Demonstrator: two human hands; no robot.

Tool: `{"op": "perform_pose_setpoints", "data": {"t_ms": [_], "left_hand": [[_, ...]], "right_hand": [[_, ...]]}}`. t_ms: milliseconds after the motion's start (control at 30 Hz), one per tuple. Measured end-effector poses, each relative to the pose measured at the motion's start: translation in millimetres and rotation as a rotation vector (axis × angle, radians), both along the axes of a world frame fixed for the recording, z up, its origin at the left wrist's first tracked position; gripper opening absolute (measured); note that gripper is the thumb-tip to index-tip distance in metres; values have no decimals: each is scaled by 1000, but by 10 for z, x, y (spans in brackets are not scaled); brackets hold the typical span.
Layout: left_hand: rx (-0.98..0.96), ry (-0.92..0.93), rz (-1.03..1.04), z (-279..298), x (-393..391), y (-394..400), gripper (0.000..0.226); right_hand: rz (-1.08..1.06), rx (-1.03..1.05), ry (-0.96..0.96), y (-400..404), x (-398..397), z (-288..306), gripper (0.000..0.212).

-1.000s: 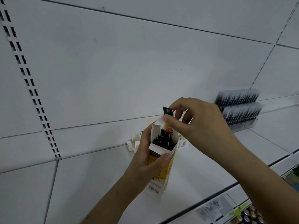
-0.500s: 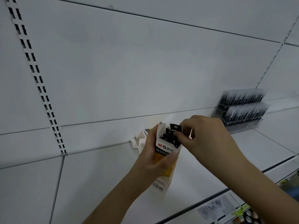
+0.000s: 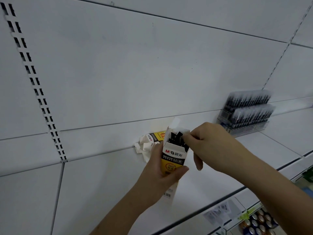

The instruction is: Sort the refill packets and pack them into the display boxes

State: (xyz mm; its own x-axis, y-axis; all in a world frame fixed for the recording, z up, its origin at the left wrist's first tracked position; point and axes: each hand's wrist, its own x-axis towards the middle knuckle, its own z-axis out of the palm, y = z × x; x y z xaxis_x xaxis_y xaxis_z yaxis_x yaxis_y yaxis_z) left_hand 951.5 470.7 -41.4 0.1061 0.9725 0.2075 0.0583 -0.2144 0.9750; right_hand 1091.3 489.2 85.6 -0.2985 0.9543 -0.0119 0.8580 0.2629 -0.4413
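Note:
My left hand [image 3: 160,175] grips a tall yellow, black and white display box [image 3: 172,158] and holds it upright over the white shelf [image 3: 101,184]. The box's top flap is open and black refill packets [image 3: 177,141] stand inside it. My right hand [image 3: 215,150] reaches in from the right, thumb and forefinger pinched on a packet at the box's mouth. Further right on the shelf stands a clear tray [image 3: 245,116] stacked with rows of black refill packets.
Torn white packaging and another yellow box [image 3: 150,141] lie against the back panel behind my left hand. A slotted upright [image 3: 33,82] runs down the left. Below the shelf's front edge are price labels [image 3: 218,212] and cans [image 3: 257,224].
My right hand has come down, pushing the black packet from above the box into its open mouth. The left hand keeps its hold on the box.

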Motion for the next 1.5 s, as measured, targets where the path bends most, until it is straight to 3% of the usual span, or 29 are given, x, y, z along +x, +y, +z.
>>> {"op": "perform_pose_setpoints", "data": {"t_ms": [267, 367, 467, 600, 700, 767, 867, 1000, 1133, 1267, 1500], "left_hand": [[-37, 37, -32, -87, -45, 20, 63], [-70, 120, -97, -200, -94, 26, 60], [-34, 229, -76, -330, -144, 74, 47], [3, 361, -19, -441, -136, 108, 57], [4, 424, -7, -496, -134, 118, 55], [58, 721, 49, -583, -177, 117, 65], [72, 1081, 77, -690, -294, 71, 85], [49, 1140, 82, -773, -601, -83, 88], [87, 1136, 245, -896, -897, -282, 79], [109, 1149, 320, -895, -967, -442, 56], [67, 1105, 494, -826, -1115, -910, 53]], "right_hand": [[140, -198, -105, 136, -52, 3, 50], [132, -21, 75, 57, 36, -4, 51], [-16, 307, 503, 8, 221, -191, 41], [117, -71, 507, 29, 261, -680, 62], [216, -20, 513, 114, 238, -829, 50], [250, 101, 449, 214, 304, -761, 51], [304, 271, 153, 387, 439, -653, 59], [313, 237, -258, 594, 444, -852, 62], [415, 155, -346, 681, 313, -1209, 59], [409, 229, -188, 699, 147, -1119, 62], [626, 459, 312, 466, -1088, -951, 61]]}}
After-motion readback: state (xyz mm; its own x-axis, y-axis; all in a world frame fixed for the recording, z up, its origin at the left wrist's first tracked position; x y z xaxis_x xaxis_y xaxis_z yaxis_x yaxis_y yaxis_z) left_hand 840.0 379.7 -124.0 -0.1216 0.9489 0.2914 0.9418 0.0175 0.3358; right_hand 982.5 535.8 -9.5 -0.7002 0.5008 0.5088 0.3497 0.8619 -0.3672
